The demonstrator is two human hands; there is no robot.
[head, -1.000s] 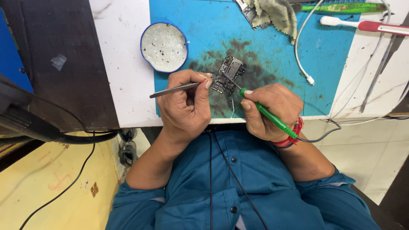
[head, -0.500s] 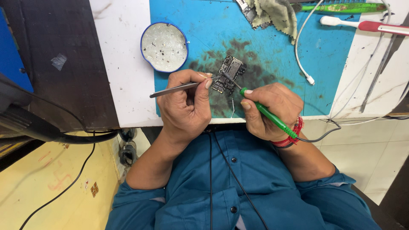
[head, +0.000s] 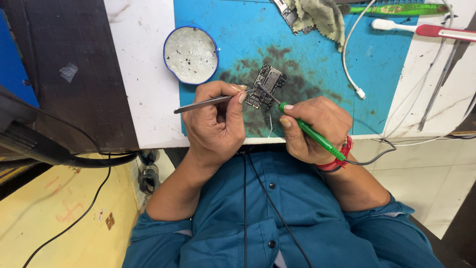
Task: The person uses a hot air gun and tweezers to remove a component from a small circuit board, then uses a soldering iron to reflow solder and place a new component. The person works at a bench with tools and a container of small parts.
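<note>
A small dark circuit board lies on a stained blue work mat. My left hand grips metal tweezers, and their tips reach the board's left edge. My right hand holds a green-handled soldering iron like a pen, its metal tip touching the board. The iron's grey cord runs off past my wrist to the right.
A round blue-rimmed tin with pale residue sits left of the board. At the mat's far edge are a rag, another circuit board, a green tool and a red-and-white brush. A white cable crosses the mat.
</note>
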